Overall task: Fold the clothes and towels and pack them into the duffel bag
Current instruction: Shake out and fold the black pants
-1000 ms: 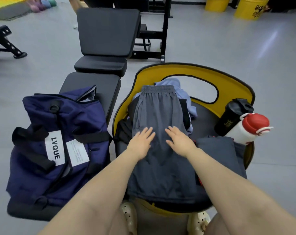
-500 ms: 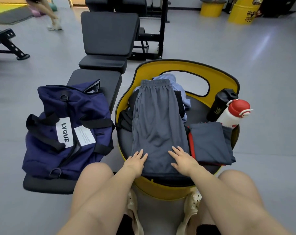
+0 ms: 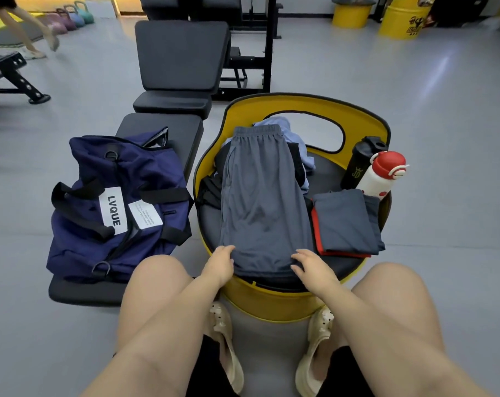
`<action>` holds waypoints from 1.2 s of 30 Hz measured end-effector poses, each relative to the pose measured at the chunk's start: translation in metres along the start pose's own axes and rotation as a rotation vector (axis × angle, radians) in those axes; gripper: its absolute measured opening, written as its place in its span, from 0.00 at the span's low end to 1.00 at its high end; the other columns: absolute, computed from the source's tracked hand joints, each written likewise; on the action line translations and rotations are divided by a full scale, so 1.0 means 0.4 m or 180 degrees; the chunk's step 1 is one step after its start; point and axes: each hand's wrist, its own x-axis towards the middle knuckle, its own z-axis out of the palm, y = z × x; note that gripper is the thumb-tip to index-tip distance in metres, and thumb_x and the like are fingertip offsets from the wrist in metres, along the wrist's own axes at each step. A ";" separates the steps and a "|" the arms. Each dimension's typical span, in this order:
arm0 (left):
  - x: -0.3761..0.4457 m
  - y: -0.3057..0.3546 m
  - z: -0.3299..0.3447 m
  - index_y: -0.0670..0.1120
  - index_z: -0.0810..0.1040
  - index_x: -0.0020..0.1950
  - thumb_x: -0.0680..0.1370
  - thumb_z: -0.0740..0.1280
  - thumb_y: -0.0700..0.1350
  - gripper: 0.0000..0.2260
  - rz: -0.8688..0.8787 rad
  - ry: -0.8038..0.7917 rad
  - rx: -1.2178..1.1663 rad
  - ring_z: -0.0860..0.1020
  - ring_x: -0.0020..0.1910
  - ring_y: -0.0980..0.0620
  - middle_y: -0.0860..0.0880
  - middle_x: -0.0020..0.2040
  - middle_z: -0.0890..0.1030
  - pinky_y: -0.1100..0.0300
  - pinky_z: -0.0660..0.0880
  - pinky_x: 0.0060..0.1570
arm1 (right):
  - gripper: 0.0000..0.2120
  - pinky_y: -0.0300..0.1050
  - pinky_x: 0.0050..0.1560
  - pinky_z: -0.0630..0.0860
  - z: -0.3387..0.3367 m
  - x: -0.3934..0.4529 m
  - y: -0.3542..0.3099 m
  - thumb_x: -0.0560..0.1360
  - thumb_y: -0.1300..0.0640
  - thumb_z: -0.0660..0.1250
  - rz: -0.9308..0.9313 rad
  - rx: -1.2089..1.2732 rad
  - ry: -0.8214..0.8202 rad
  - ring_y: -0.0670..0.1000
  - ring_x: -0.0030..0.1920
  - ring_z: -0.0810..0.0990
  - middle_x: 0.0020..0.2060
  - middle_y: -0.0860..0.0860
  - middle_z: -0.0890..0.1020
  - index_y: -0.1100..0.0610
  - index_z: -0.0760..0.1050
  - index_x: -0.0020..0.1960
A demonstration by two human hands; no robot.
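1. Nearest, the left hand (image 3: 220, 263) and right hand (image 3: 310, 263) sit at the near hem of the grey shorts (image 3: 264, 202); the fingers curl over the hem corners, seemingly pinching the cloth.
2. The shorts lie lengthwise on a round yellow stool (image 3: 271, 302), atop loose clothes. Lifting the hem could drag the slippery fabric askew, spoiling the fold.
3. Just right, a folded grey garment (image 3: 346, 222) lies near two bottles (image 3: 371, 170); a wide sweep might topple them.
4. Left, the navy duffel bag (image 3: 114, 204) rests on a black worktop.
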 end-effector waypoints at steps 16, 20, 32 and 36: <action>0.075 -0.034 -0.001 0.38 0.57 0.75 0.78 0.66 0.42 0.29 -0.1309 0.0004 -0.1540 0.68 0.68 0.40 0.40 0.71 0.67 0.51 0.69 0.64 | 0.26 0.50 0.64 0.68 -0.006 0.047 -0.011 0.79 0.55 0.65 0.1692 0.1754 0.0373 0.60 0.67 0.70 0.67 0.59 0.73 0.62 0.62 0.73; 0.085 -0.051 0.008 0.37 0.69 0.67 0.77 0.67 0.40 0.20 -0.1495 -0.0027 -0.1817 0.74 0.61 0.38 0.38 0.65 0.72 0.44 0.75 0.58 | 0.25 0.52 0.66 0.69 -0.003 0.058 -0.009 0.78 0.54 0.66 0.1817 0.2068 0.0370 0.59 0.67 0.71 0.67 0.58 0.74 0.62 0.66 0.72; 0.051 -0.022 -0.009 0.43 0.66 0.53 0.80 0.62 0.43 0.06 -0.1106 0.0467 -0.1930 0.73 0.50 0.45 0.43 0.53 0.74 0.51 0.75 0.52 | 0.14 0.46 0.47 0.70 -0.044 0.033 -0.057 0.79 0.57 0.62 0.1619 0.2515 0.0928 0.55 0.48 0.73 0.56 0.57 0.77 0.59 0.66 0.63; 0.025 -0.007 -0.032 0.47 0.62 0.56 0.80 0.62 0.40 0.10 -0.0908 0.0851 -0.2460 0.73 0.48 0.45 0.45 0.55 0.69 0.51 0.77 0.45 | 0.21 0.44 0.48 0.69 -0.067 0.002 -0.067 0.80 0.60 0.61 0.1233 0.2679 0.1245 0.52 0.49 0.71 0.54 0.51 0.73 0.53 0.61 0.70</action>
